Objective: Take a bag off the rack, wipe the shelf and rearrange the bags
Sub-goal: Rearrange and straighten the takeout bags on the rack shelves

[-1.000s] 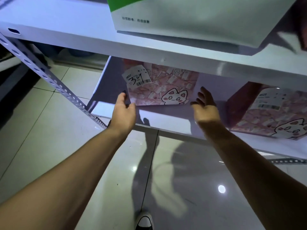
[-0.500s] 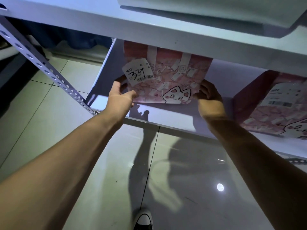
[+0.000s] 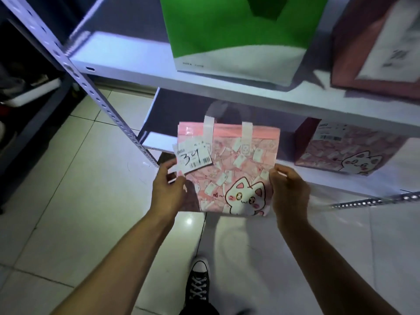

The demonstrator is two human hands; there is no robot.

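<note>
With our left hand (image 3: 167,189) and right hand (image 3: 287,193) pinching the pink cat bag (image 3: 236,169) by its lower side edges, clear of the lower shelf (image 3: 156,142) at 12 o'clock, it could slip or sag.

Dim bluish light, floor (image 3: 95,201) glare, blurred, bowed edges.

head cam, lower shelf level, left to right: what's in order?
Perforated rack upright → left hand → pink cat bag held between both hands → right hand → second pink cat bag on the lower shelf.
</note>
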